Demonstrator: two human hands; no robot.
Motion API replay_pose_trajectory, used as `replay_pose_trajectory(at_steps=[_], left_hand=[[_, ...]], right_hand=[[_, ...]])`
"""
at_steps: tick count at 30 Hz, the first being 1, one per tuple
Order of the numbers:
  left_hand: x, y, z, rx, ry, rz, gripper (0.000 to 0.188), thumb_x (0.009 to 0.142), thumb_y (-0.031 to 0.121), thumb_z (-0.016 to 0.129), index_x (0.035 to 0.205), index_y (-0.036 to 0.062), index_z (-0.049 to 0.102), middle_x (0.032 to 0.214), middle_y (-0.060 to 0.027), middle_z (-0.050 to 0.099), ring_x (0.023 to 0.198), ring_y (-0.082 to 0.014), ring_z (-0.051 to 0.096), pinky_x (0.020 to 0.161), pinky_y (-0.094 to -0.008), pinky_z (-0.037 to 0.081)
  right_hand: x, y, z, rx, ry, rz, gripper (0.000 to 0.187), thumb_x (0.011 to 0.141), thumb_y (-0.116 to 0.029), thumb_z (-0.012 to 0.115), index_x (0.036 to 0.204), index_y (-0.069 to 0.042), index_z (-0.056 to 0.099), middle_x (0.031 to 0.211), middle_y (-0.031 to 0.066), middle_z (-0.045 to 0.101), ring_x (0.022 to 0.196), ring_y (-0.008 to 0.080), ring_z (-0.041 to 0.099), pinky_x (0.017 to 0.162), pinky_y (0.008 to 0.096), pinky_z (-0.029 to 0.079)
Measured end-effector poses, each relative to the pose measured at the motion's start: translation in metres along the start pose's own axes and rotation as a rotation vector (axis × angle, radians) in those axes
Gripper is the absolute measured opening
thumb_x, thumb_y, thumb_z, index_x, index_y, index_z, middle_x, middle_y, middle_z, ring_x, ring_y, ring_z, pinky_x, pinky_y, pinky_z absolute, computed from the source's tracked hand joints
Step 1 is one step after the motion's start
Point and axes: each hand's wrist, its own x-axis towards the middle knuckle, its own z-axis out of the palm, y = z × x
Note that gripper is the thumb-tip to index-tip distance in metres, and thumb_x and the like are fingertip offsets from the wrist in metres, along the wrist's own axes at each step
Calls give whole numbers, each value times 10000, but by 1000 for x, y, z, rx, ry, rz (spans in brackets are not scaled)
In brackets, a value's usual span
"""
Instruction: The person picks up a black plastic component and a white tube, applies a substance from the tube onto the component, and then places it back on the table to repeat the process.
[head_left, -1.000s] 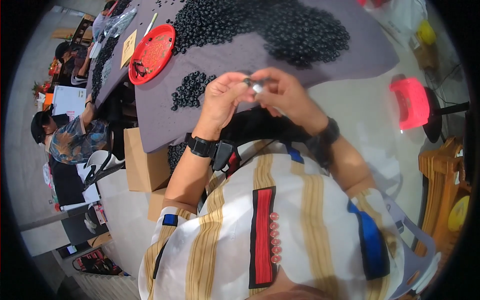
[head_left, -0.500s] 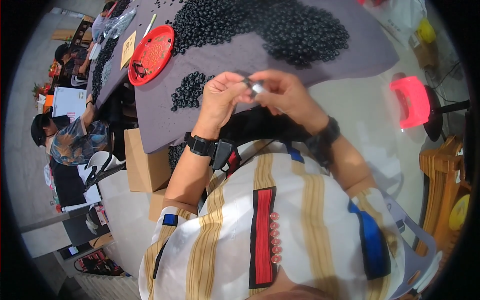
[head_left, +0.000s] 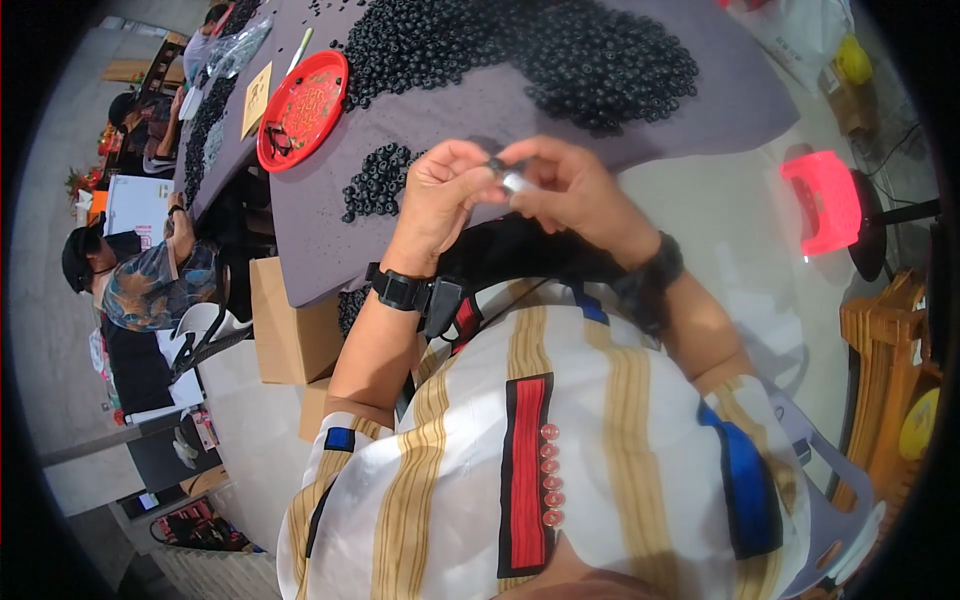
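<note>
My left hand (head_left: pixel 440 195) and my right hand (head_left: pixel 570 190) meet in front of my chest, above the near edge of a grey-covered table (head_left: pixel 330 240). Their fingertips pinch a small silver cylindrical part (head_left: pixel 514 181), with a small black ring (head_left: pixel 494 163) at the left hand's fingertips. A small heap of black rings (head_left: pixel 378 180) lies on the cloth just left of my left hand. A far larger spread of the same rings (head_left: pixel 560 55) covers the table beyond my hands.
A red round tray (head_left: pixel 303 97) lies on the table to the left. Other people sit along the table's far left side (head_left: pixel 140 280). A red plastic stool (head_left: pixel 822 200) stands on the floor to the right, cardboard boxes (head_left: pixel 290 330) under the table, wooden furniture (head_left: pixel 890 380) at right.
Both hands stay together on the small part; the fingers have shifted only slightly.
</note>
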Motion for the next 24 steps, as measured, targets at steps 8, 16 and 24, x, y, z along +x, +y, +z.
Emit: replay_pose_trajectory(at_steps=[8,16,24], left_hand=[[0,-2,1,-47,-14,-5,114,865,-33,609,975,-8,596,898,-136,678,781,-193,679,694,-285,590],[0,-11,0,-162,-9,-12,101,879,-3,603,978,18,598,897,-132,678,756,-192,673,721,-314,572],[-2,-12,0,-127,-6,-11,74,880,3,606,952,15,594,891,-135,676,766,-201,675,725,-329,582]], right_hand=[[1,2,-2,17,8,-14,312,858,-102,674,1154,-63,583,707,-21,584,507,26,474,440,166,340],[1,1,1,5,29,-34,295,860,-87,672,1141,-68,585,729,-11,588,527,29,479,456,165,355],[3,10,-1,44,39,-23,230,876,-96,653,1097,-55,604,750,1,612,564,34,514,458,169,381]])
